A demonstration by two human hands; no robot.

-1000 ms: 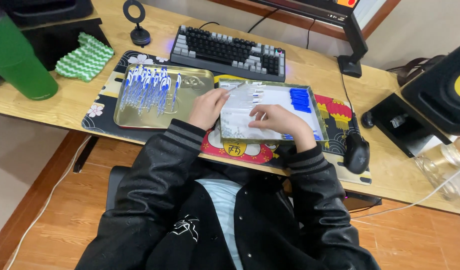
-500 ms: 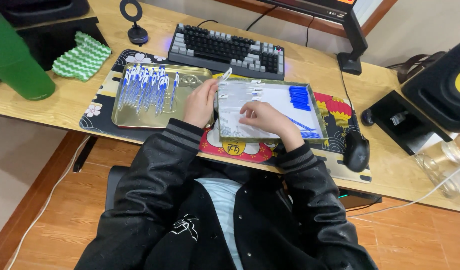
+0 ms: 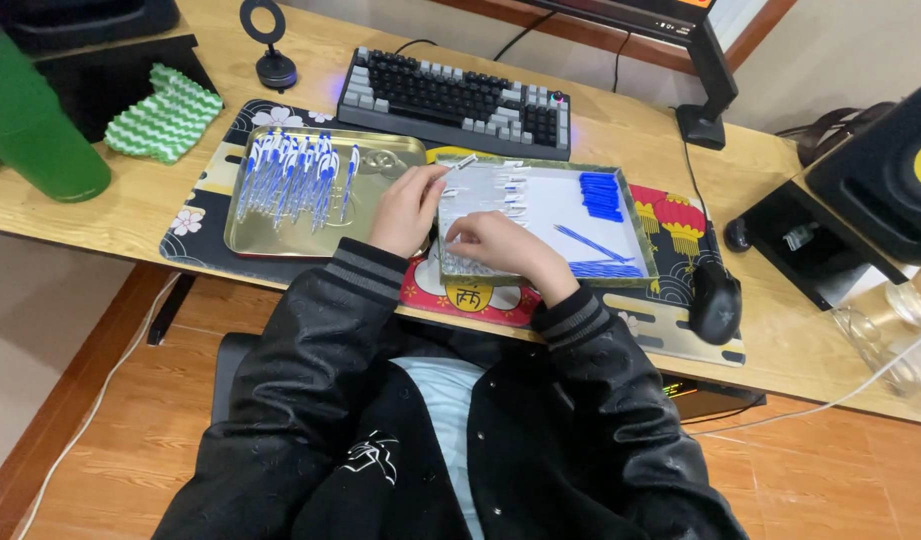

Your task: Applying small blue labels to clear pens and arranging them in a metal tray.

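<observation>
My right hand [image 3: 500,250] pinches a clear pen barrel [image 3: 458,262] in the shallow white-lined box [image 3: 630,215]; my left hand [image 3: 405,205] grips another piece at its rim. I'm mid-assembly, I judge; next needs a blue refill [image 3: 602,195], then the gold metal tray [image 3: 375,215] of finished pens.

1. We see a bright, evenly lit desk [image 3: 600,125] under soft overhead light.
2. Glare sits on the gold tray [image 3: 385,165], and a faint purple glow shows beside the keyboard [image 3: 455,95].
3. Shadows are short and soft under the mouse [image 3: 715,300].
4. Edges bend outward from the wide lens; detail stays sharp centrally.
</observation>
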